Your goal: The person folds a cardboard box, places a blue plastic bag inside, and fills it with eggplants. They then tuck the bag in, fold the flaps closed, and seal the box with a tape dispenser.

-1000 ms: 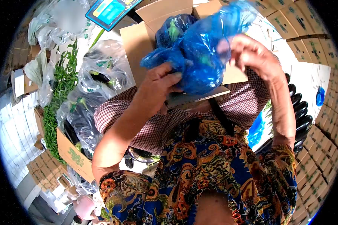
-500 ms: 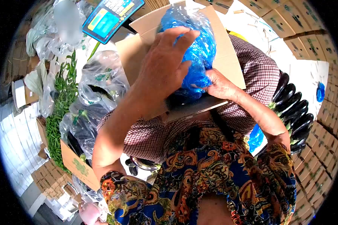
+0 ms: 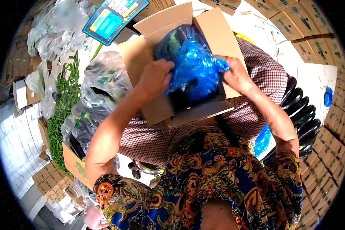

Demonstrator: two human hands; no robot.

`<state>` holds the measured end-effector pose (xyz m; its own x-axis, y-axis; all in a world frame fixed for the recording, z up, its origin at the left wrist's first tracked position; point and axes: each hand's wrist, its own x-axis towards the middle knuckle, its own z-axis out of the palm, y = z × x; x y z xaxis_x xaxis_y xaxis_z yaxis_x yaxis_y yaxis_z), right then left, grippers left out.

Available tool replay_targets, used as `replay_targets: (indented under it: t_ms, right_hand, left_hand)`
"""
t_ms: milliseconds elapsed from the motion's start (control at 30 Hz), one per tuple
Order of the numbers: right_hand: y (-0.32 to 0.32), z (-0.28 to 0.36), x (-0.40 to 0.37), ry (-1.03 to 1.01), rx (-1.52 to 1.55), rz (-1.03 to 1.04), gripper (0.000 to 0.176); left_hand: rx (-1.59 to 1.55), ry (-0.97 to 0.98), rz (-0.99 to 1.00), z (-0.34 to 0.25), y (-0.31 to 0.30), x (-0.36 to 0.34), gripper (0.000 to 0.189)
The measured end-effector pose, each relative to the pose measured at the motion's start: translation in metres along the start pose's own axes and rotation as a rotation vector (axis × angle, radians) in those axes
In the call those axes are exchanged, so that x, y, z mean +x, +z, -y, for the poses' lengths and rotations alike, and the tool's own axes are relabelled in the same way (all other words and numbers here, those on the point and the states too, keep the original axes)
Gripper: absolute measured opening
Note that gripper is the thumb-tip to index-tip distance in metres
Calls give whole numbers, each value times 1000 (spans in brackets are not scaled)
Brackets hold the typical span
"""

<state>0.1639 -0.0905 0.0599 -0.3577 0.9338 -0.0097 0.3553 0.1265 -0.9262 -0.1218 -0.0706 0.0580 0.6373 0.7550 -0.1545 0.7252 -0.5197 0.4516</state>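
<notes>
An open cardboard box (image 3: 218,36) rests on the lap, its flaps spread. Inside it lies a blue plastic bag (image 3: 197,71) with dark produce and a green part showing through at the upper left. My left hand (image 3: 156,78) has its fingers curled on the bag's left edge, over the box's left side. My right hand (image 3: 237,74) pinches a gathered corner of the bag near the right flap. The lower part of the bag's contents is hidden in shadow.
A scale with a blue display (image 3: 113,19) stands at the upper left. Green peppers (image 3: 65,115) and clear plastic bags (image 3: 103,76) lie on the left. Eggplants (image 3: 304,119) are on the right, before stacked cardboard boxes (image 3: 322,165).
My left hand has come down from above the bag to its left edge. My right hand has moved right and slightly up, pulling the bag's corner. The bag has spread lower in the box.
</notes>
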Motion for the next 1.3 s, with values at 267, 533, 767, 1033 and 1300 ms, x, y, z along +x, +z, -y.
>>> replay_targets:
  t_ms: [267,533,767,1033,1300]
  right_hand:
    - [10,-10,30,-3,-370,83,33]
    - [9,18,-2,-125,-415,570,49]
    - [-7,18,-5,-77,-394,444,43]
    - [-14,27,17,55,-208,162,36]
    - [12,19,86,148,-656,240,36]
  left_hand:
    - [25,-220,11,-58,12,-30,33]
    - [174,29,-297,-37,10,37,30]
    - [47,-42,-291,-9,25,63,28]
    - [-100,-206,-40,1,3,13,30]
    - [-17,-97,225,-66,22,-1,20]
